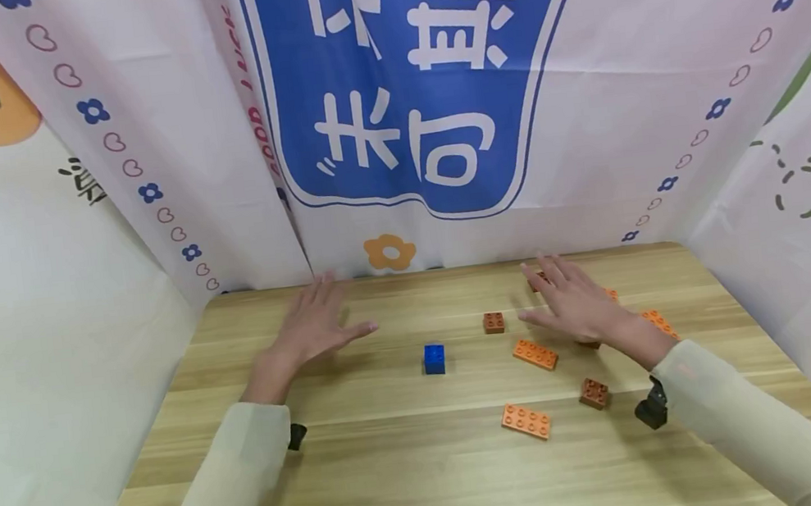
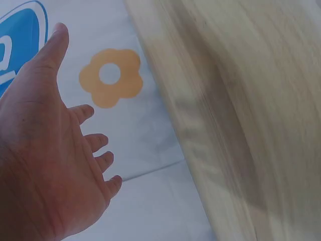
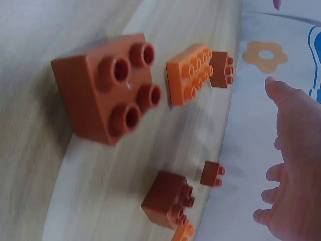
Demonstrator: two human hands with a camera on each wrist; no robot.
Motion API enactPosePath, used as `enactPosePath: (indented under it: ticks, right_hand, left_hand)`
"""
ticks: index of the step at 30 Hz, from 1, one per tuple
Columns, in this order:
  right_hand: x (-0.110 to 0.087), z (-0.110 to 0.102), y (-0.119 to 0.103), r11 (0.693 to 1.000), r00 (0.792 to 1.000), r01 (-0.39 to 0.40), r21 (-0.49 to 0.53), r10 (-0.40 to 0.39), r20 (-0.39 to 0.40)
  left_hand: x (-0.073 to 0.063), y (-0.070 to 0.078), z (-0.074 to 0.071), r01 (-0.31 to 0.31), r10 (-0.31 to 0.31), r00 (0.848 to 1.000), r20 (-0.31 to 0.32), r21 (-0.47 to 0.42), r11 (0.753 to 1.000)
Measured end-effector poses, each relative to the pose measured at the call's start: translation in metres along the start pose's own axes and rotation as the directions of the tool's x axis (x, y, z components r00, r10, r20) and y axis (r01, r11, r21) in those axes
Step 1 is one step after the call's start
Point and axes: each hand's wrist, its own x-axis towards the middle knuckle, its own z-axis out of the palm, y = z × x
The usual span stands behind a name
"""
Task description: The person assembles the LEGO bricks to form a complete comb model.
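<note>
My left hand [image 1: 309,325] hovers over the far left of the wooden table, fingers spread and thumb pointing inward. The left wrist view shows the palm of this left hand [image 2: 47,150] with nothing in it. On the right, my right hand [image 1: 576,303] is held above a scatter of toy bricks, its fingers also spread and holding nothing. It partly covers a brown brick [image 1: 591,343] and an orange brick [image 1: 611,295]. A small brown brick [image 1: 494,323] and an orange eight-stud brick [image 1: 535,354] lie just left of it. Between the hands stands a blue brick [image 1: 435,359].
Nearer the front are another orange brick [image 1: 526,422] and a brown four-stud brick [image 1: 594,393]. One more orange brick [image 1: 659,324] lies by the right wrist. Printed white cloth [image 1: 587,143] hangs along the table's back edge and both sides.
</note>
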Motion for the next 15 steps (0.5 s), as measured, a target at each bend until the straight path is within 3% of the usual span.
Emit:
enactPosePath:
  ticks: [9,15]
  right_hand:
    - [0.005,0.011,-0.012,1.000,0.999,0.024,0.017,-0.025,0.033]
    - [0.004,0.017,-0.016,0.995,0.999,0.045,0.089,-0.047,0.019]
  left_hand:
    - [-0.003,0.017,0.012,-0.078,0.079,0.996,0.029,-0.042,0.996]
    - [0.000,0.025,0.023,-0.121,0.123,0.991,0.045,-0.052,0.991]
